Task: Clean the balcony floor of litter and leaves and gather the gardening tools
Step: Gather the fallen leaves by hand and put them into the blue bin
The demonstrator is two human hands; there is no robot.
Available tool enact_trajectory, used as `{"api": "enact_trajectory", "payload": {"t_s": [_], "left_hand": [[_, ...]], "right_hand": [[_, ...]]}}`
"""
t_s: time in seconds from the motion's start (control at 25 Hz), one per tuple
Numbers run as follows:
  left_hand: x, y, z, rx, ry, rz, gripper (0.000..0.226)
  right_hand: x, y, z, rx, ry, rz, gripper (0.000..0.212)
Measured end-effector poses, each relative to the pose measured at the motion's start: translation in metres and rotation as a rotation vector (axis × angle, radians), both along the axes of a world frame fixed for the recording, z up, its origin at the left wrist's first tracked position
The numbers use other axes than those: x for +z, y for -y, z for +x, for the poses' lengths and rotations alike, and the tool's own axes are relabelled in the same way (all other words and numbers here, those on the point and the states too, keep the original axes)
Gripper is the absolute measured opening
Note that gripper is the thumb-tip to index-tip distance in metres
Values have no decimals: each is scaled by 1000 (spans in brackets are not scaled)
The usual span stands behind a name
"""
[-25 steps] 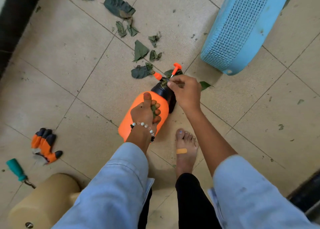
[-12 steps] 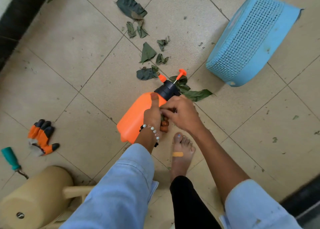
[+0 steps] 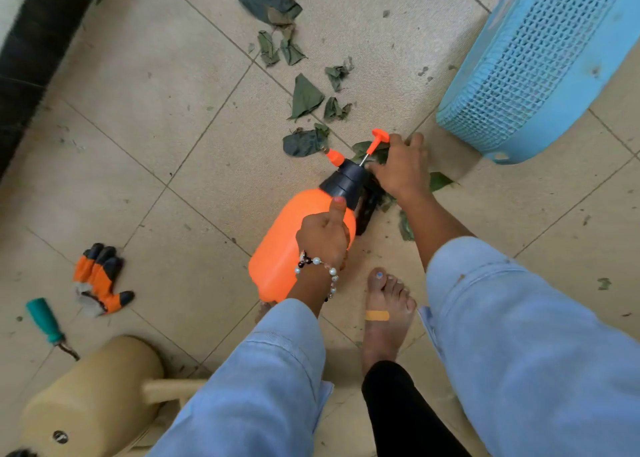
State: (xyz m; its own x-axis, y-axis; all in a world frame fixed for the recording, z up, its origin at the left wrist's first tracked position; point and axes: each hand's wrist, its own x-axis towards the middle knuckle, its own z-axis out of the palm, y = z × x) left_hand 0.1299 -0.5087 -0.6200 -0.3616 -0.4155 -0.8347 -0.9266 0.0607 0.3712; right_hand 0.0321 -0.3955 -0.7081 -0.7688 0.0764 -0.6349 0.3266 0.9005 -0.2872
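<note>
An orange spray bottle (image 3: 294,242) with a black cap and orange pump handle is tilted above the tiled floor. My left hand (image 3: 323,235) grips its body, thumb up along the shoulder. My right hand (image 3: 403,172) is down beside the bottle's cap, fingers curled onto a clump of green leaves (image 3: 440,181) lying there. More torn leaves (image 3: 304,96) trail away across the tiles toward the top. Orange-and-black gardening gloves (image 3: 100,276) and a teal-handled tool (image 3: 45,318) lie at the left.
A light blue mesh basket (image 3: 540,75) lies on its side at the upper right. A tan watering can (image 3: 90,397) stands at the lower left. My bare foot (image 3: 388,311) is planted below the bottle. A dark wall base (image 3: 31,58) borders the left.
My right hand left my left hand at the bottle's side and reached forward to the leaves beside the cap. The left hand kept its grip on the bottle.
</note>
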Motion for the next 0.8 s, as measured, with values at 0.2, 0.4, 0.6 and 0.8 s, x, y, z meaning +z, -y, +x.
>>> {"api": "enact_trajectory", "payload": {"t_s": [0.2, 0.4, 0.6, 0.8], "left_hand": [[-10, 3, -18, -121, -53, -357, 69], [-7, 4, -14, -54, -74, -409, 67], [-5, -13, -8, 231, -68, 28, 55], [9, -33, -9, 561, 117, 456, 64]], "right_hand": [[-17, 14, 7, 77, -196, 54, 31], [-13, -21, 11, -66, -224, -76, 18], [62, -30, 30, -946, -27, -826, 18], [106, -8, 99, -632, 4, -709, 22]]}}
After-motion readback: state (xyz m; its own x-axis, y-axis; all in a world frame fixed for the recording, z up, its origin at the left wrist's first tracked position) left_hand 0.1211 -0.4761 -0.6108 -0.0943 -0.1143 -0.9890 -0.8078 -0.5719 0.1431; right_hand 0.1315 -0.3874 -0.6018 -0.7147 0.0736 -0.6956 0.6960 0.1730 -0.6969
